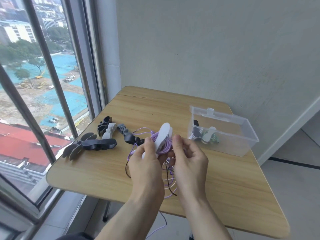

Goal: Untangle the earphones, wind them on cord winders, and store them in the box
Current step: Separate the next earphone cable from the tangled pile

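No brand, label or readable writing can be made out on any item.

A white cord winder (163,135), smooth, flat and rounded like a paddle, is gripped by the left hand (147,163), whose thumb and fingers are curled round its lower end. Thin, glossy purple earphone cord (161,146) is seen coiled round the winder's waist, just beside the left thumb. The cord is pinched by the right hand (188,158) between thumb and curled fingers, close to the coil. Below both palms, loose strands of purple, white and dark brown cord (170,182) are left hanging in a tangle over the table (103,170), a pale wood-grain top with rounded corners.

To the left of the left fingers, and apart from them, spare winders (98,141) of matte black, grey and white plastic are laid in a loose cluster, each with a butterfly-like outline.

Beyond the right fingers and to their right, a clear, rigid plastic box (242,146) is stood open with its lid tipped back. Inside it, two wound earphone sets (204,135) are seen, one on a dark winder and one on a white winder with greenish cord.
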{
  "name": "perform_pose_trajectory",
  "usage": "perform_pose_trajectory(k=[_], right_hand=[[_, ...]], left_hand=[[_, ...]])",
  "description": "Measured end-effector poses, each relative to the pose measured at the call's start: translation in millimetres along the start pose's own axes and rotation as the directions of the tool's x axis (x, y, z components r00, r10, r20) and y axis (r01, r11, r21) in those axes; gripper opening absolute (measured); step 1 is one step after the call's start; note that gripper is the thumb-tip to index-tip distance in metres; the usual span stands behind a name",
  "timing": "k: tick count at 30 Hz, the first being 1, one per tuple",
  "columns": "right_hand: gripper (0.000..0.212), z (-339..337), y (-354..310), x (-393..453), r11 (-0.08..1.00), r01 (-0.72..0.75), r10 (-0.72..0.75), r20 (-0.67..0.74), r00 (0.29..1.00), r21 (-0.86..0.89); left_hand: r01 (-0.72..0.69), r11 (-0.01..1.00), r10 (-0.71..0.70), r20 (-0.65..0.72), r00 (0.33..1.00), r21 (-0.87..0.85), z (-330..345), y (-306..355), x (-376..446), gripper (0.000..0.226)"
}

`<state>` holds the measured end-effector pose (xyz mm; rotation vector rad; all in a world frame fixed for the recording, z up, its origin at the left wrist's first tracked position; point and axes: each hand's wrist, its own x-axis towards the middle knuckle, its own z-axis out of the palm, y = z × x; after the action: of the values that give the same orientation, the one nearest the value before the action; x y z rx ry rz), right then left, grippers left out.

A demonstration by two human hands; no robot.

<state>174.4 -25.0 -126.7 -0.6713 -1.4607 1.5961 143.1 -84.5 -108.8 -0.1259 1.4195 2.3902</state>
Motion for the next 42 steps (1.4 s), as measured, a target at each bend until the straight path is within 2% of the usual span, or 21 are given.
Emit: perform_pose_trajectory(k=[4, 6, 10, 13, 16, 19, 22, 25, 27, 30, 32, 36, 38, 42], right_hand=[[0.011, 8.2, 9.7, -9.3, 0.972, 0.124, -0.100, 0.128, 0.987, -0.198], [0.010, 10.7, 7.8, -13.3, 0.976, 0.111, -0.088, 0.127, 0.988, -0.188], [0.017, 13.6, -2.6, -15.3, 0.999, -0.028, 0.025, 0.149, 0.988, 0.018], [0.022, 13.6, -2.4, -14.5, 0.993, 0.030, -0.001, 0.242, 0.970, -0.116], [0.018, 14.4, 0.6, -16.7, 0.983, 0.032, 0.014, 0.250, 0.968, -0.178], [0.017, 17.0, 0.3, -22.5, 0.995, -0.004, 0.023, 0.179, 0.983, -0.103], [0.014, 14.8, -4.7, -21.1, 1.000, -0.020, 0.020, 0.064, 0.998, -0.002], [0.015, 8.4, -12.7, -11.8, 0.997, 0.031, -0.029, -0.022, 0.999, 0.070], [0.014, 3.7, -18.9, -6.4, 0.995, 0.091, -0.090, -0.039, 0.995, 0.042], [0.008, -1.3, -18.8, -3.3, 0.981, 0.180, -0.182, -0.019, 0.983, -0.076], [0.001, -1.1, -13.3, -5.0, 0.961, 0.217, -0.217, 0.022, 0.976, -0.172], [0.011, 3.1, -5.9, -9.1, 0.891, 0.309, -0.307, 0.060, 0.950, -0.334], [0.018, 2.6, -5.0, -9.0, 0.848, 0.348, -0.325, 0.125, 0.937, -0.399], [0.020, 0.4, -5.7, -4.8, 0.838, 0.374, -0.324, 0.188, 0.927, -0.397]], left_hand=[[0.100, 0.972, -0.118, -0.072, 0.990, -0.212, -1.7, 8.4, 6.7, 0.032], [0.104, 0.955, -0.132, -0.082, 0.988, -0.277, -3.2, 15.8, 9.6, 0.031], [0.088, 0.939, -0.129, -0.103, 0.986, -0.333, -2.1, 26.8, 11.5, 0.032], [0.094, 0.935, -0.140, -0.111, 0.984, -0.343, -5.3, 26.4, 16.8, 0.034], [0.096, 0.945, -0.141, -0.125, 0.982, -0.313, -7.0, 21.7, 20.3, 0.031], [0.100, 0.965, -0.128, -0.101, 0.987, -0.244, -4.0, 15.4, 16.6, 0.030], [0.102, 0.981, -0.105, -0.007, 0.994, -0.166, -0.8, 12.9, 9.2, 0.031], [0.011, 1.000, -0.012, 0.114, 0.993, 0.012, 1.4, 7.1, 4.2, 0.035], [-0.049, 0.992, 0.029, 0.171, 0.985, 0.113, 2.7, 1.4, 0.6, 0.040], [-0.127, 0.977, 0.094, 0.189, 0.977, 0.171, 2.3, -2.6, 0.1, 0.038], [-0.140, 0.979, 0.115, 0.164, 0.980, 0.150, 2.0, -1.6, 2.1, 0.033], [-0.066, 0.995, 0.058, 0.101, 0.993, 0.073, 3.5, 2.8, 0.2, 0.027], [-0.031, 0.998, 0.026, 0.086, 0.996, 0.051, 2.8, 2.9, 2.6, 0.024], [0.027, 0.997, -0.033, 0.085, 0.996, 0.071, 0.1, 4.0, 7.4, 0.026]])
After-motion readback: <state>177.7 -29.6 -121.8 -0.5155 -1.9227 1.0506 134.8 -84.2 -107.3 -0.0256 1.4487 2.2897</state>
